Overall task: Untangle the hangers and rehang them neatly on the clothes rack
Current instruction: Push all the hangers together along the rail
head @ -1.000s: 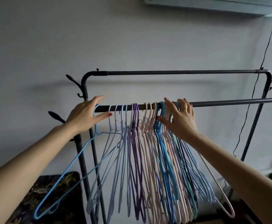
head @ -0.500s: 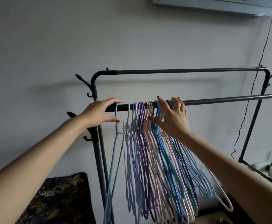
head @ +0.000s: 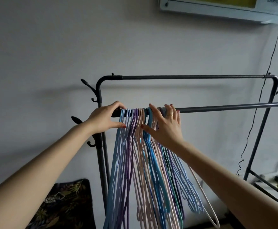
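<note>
Hangers (head: 145, 162) are bunched tightly on the lower rail (head: 225, 107) of the clothes rack (head: 192, 77), hooks packed over the rail near its left end, bodies hanging down with long axes near vertical and the lower ends fanned slightly toward the right. From left to right the bunch is seen as light blue, lavender, purple, pale pink, a bright blue hanger (head: 153, 156), more pink, dark green and purple, periwinkle, and a white hanger (head: 204, 195) splayed out furthest right. A dark floral-print bag (head: 64, 204) is seen low at far left, beside the rack's left post (head: 100, 156), which carries black side hooks. The left hand (head: 104, 119) is placed at the left end of the bunch, fingers curved over the top of the rail, thumb extended below toward the first hangers; whether the rail is actually gripped cannot be told. The right hand (head: 165, 128) is laid flat against the right side of the bunch, fingers straight and spread, tips reaching over the rail, thumb pressed across the pink and blue hanger necks; a ring is worn on one finger. The upper rail is left bare. A black cable (head: 257, 113) is hung down the wall at right. Blurred small items are seen at far right, not identifiable.
</note>
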